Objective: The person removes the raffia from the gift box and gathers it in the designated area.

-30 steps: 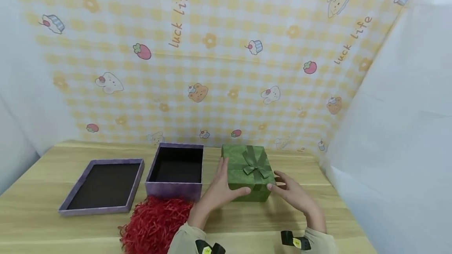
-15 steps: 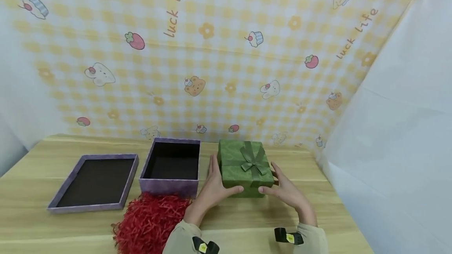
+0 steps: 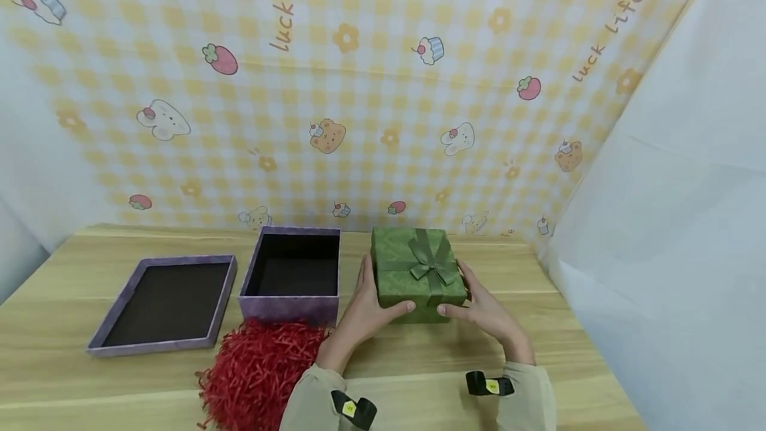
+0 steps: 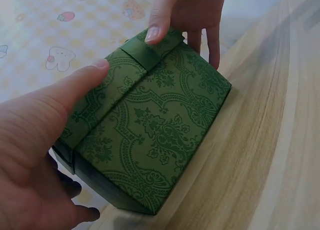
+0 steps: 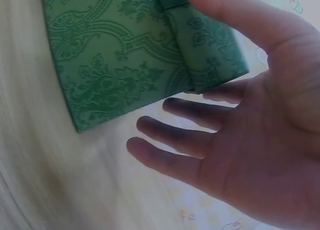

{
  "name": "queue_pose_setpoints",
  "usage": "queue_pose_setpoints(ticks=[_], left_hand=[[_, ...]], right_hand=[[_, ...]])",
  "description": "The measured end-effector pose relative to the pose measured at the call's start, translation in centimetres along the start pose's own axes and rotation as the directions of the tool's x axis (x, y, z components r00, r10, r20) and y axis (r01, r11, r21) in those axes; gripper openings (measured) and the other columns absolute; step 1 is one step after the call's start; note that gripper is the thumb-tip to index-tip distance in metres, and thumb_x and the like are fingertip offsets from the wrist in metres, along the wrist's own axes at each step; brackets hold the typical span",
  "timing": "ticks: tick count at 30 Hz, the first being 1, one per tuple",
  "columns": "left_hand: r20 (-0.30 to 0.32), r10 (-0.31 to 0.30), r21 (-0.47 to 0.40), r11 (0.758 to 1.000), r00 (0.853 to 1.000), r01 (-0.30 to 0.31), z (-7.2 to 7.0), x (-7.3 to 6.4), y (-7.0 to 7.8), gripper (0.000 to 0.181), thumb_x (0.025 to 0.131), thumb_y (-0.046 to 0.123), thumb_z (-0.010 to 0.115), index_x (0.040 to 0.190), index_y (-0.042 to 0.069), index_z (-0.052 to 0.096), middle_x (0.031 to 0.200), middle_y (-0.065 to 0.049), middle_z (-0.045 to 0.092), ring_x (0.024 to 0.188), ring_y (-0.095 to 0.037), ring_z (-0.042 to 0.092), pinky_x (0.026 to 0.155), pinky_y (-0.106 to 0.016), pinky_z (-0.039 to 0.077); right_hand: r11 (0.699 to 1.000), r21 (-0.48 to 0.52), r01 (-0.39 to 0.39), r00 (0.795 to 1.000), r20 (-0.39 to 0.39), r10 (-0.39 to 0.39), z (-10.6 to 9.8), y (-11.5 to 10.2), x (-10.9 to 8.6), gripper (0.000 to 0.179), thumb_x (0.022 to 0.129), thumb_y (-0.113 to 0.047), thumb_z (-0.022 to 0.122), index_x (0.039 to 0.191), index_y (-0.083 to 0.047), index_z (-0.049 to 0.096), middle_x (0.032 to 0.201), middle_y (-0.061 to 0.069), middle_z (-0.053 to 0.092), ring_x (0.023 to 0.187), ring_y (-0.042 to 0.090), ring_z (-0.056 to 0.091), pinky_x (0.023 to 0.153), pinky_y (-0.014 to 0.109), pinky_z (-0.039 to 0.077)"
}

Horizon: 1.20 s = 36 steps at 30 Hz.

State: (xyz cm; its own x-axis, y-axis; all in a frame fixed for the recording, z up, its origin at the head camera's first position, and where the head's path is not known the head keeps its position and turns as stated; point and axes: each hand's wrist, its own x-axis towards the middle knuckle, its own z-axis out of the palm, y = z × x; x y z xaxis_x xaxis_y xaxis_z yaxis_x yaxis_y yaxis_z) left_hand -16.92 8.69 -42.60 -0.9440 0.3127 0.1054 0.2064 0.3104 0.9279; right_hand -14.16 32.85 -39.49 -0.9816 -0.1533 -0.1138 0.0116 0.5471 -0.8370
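A green gift box [image 3: 397, 288] with a patterned surface, its lid on and a green ribbon bow [image 3: 432, 269] on top, stands on the table. My left hand [image 3: 365, 304] lies along its left side, thumb extended across the front. On the opposite side is my right hand [image 3: 487, 311], its thumb reaching to the front face and its fingers by the right side. In the right wrist view, the lower fingers [image 5: 170, 135] are nearly straight and spread apart from the box. The left wrist view shows the left thumb [image 4: 85, 85] straight beside the lid's ribbon band.
Left of the green box stands an open purple box [image 3: 290, 308] with a dark inside. Its shallow purple lid [image 3: 155, 350] lies inside-up farther left. Red shredded paper [image 3: 260, 374] is heaped in front of the purple box. A checked cloth [image 3: 383, 92] hangs behind the table [image 3: 431, 378].
Both hands have closed in on the green box, the right thumb moving inward across its front. The box has not visibly moved on the table; the head view has shifted slightly.
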Motion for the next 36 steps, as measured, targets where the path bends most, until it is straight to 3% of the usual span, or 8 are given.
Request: queue_pose_setpoints(ticks=[7,14,20,27,36], left_hand=[[-0.017,0.039,-0.019,0.999,0.999,-0.04,-0.2,0.7,0.0,0.114,0.076,0.049,0.073,0.15,0.014,-0.007,0.154,-0.014,-0.001,0.138,-0.033,0.01,0.102,-0.055,0.025],[-0.013,-0.021,-0.022,1.0,1.0,0.021,-0.2,0.1,-0.2,0.118,0.074,0.049,0.074,0.149,0.011,-0.009,0.154,-0.017,-0.001,0.138,-0.035,0.009,0.102,-0.057,0.024],[0.003,-0.073,-0.016,0.997,0.997,0.073,0.0,0.2,-0.1,0.122,0.073,0.055,0.072,0.148,0.016,-0.016,0.153,-0.016,-0.005,0.138,-0.037,0.008,0.102,-0.058,0.024],[-0.019,-0.017,-0.038,0.999,1.0,0.016,0.4,0.4,0.0,0.118,0.074,0.047,0.075,0.149,0.016,-0.01,0.154,-0.014,0.0,0.138,-0.033,0.01,0.104,-0.054,0.023],[-0.037,-0.013,-0.015,1.0,0.999,0.012,0.5,0.2,-0.1,0.115,0.074,0.047,0.075,0.15,0.013,-0.005,0.153,-0.017,0.003,0.138,-0.035,0.01,0.102,-0.056,0.025]], right_hand=[[0.998,0.052,0.027,0.999,-0.033,-0.025,0.1,0.2,1.2,0.104,0.078,-0.033,0.075,0.151,-0.023,0.0,0.153,0.014,0.011,0.137,0.036,0.014,0.103,0.06,0.016],[0.995,0.085,0.049,0.999,0.014,-0.05,0.9,0.7,1.4,0.104,0.079,-0.029,0.075,0.15,-0.029,-0.001,0.153,0.01,0.012,0.137,0.034,0.015,0.103,0.06,0.016],[0.993,0.087,0.082,0.997,-0.009,-0.082,0.9,0.7,1.3,0.105,0.078,-0.027,0.076,0.15,-0.028,0.0,0.153,0.012,0.013,0.136,0.036,0.016,0.102,0.061,0.016],[0.993,0.062,0.103,0.995,-0.013,-0.102,0.7,0.7,1.1,0.103,0.08,-0.029,0.074,0.15,-0.029,0.0,0.154,0.009,0.006,0.138,0.034,0.008,0.103,0.061,0.012],[0.995,0.063,0.077,0.997,-0.012,-0.076,0.9,0.4,0.8,0.1,0.082,-0.028,0.073,0.15,-0.029,0.0,0.154,0.01,0.005,0.138,0.035,0.007,0.103,0.061,0.013]])
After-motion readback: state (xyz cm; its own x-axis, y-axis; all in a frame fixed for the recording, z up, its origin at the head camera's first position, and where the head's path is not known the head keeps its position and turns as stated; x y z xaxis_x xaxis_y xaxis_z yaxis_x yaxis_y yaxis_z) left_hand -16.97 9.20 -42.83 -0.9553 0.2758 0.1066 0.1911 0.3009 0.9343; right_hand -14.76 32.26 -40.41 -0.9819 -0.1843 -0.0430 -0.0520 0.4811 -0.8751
